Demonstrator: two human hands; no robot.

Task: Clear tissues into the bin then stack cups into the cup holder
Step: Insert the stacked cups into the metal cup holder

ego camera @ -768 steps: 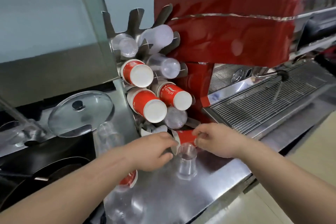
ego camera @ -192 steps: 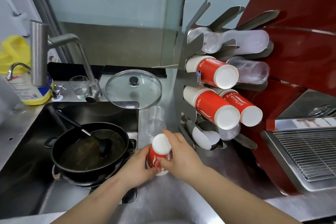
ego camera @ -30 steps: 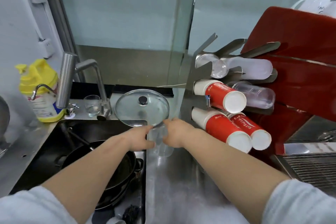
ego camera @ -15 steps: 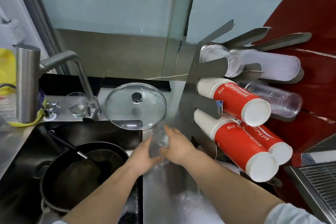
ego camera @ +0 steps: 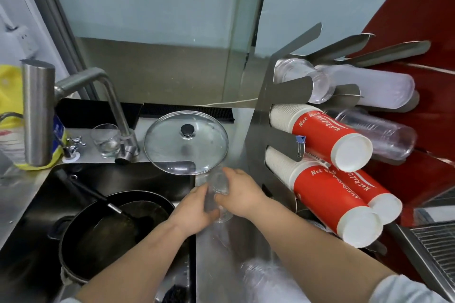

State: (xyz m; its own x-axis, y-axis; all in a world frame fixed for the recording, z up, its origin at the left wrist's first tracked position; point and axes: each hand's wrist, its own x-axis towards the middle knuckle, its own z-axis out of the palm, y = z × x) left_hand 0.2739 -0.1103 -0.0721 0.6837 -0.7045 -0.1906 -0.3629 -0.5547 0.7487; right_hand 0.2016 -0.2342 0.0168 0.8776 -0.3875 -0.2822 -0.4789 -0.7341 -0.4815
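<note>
Both hands clamp one clear plastic cup (ego camera: 218,192) above the steel counter (ego camera: 221,253): left hand (ego camera: 194,209), right hand (ego camera: 240,195). One black pan (ego camera: 110,236) in the sink. One glass lid (ego camera: 186,142) behind. Cup holder (ego camera: 270,142) at right holds three red paper-cup stacks (ego camera: 327,140).

both my forearms reach forward, bare. my left hand (ego camera: 194,209) and right hand (ego camera: 240,193) meet in the middle, fingers curled, clasping clear plastic cups (ego camera: 219,194) between them.
</note>
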